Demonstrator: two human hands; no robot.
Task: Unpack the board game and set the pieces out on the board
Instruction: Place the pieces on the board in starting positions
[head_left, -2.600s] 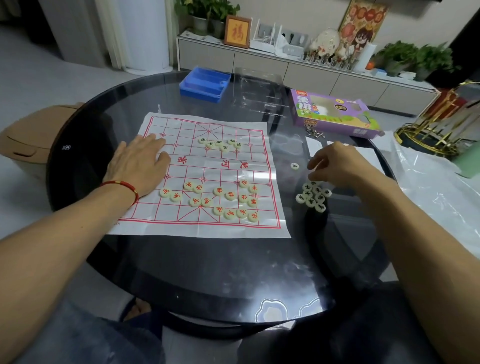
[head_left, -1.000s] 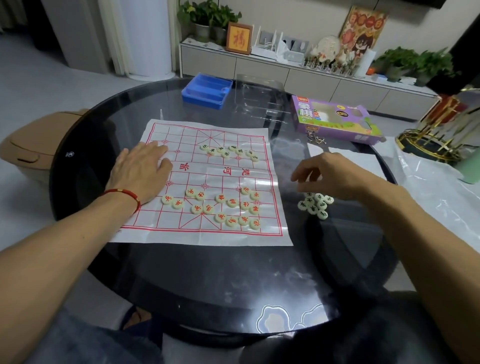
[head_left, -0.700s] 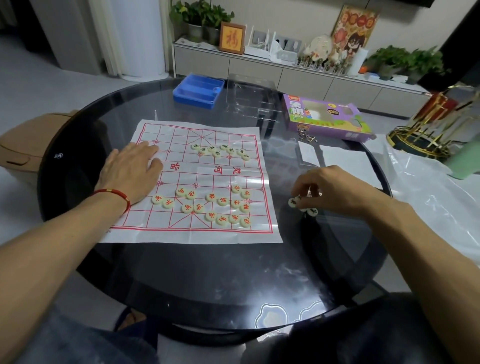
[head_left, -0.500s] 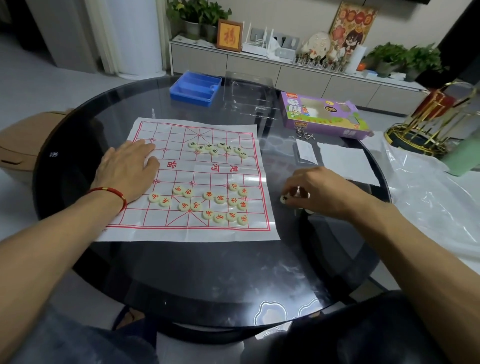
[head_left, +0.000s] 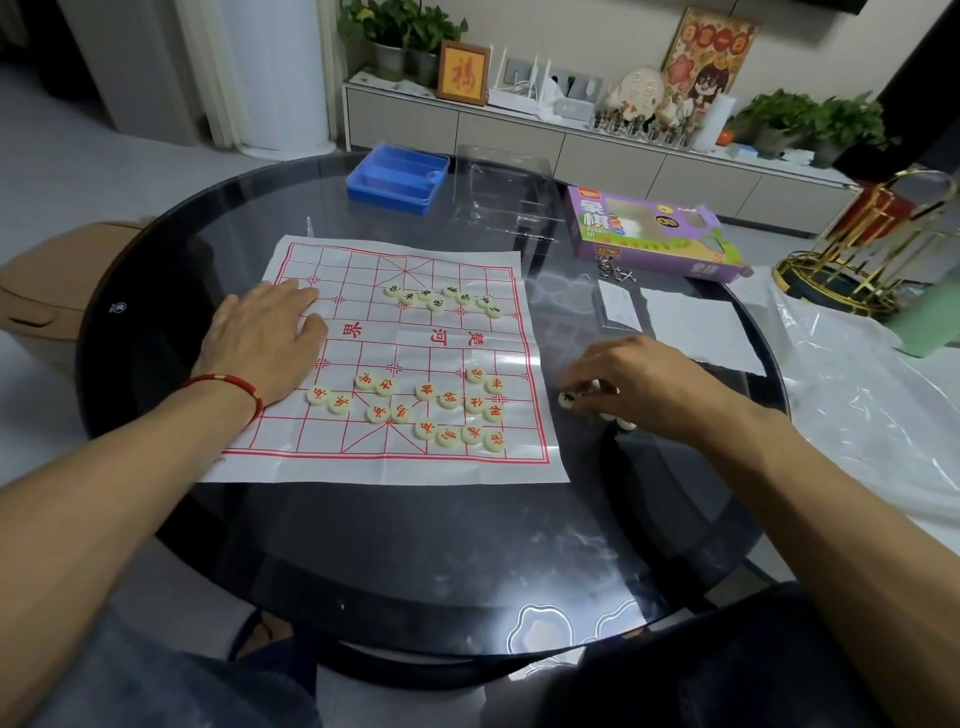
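Table (head_left: 415, 545): we are working on dark round glass; sideboard (head_left: 519, 135) behind.
Left hand (head_left: 260, 340): lying flat, released, on board (head_left: 384, 467).
Right hand (head_left: 644, 384): curling over pieces (head_left: 569, 399); grasp unclear.

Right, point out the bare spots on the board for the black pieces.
Free: the river band, between the far black pieces and near red pieces; also the far left corner beyond the left hand. The near right is crowded.

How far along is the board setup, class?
Done: the board is unfolded, with loose red pieces near and some dark pieces far. In hand: the left hand rests on the board; the right hand covers the off-board pile. Left: moving those over and placing every piece properly.
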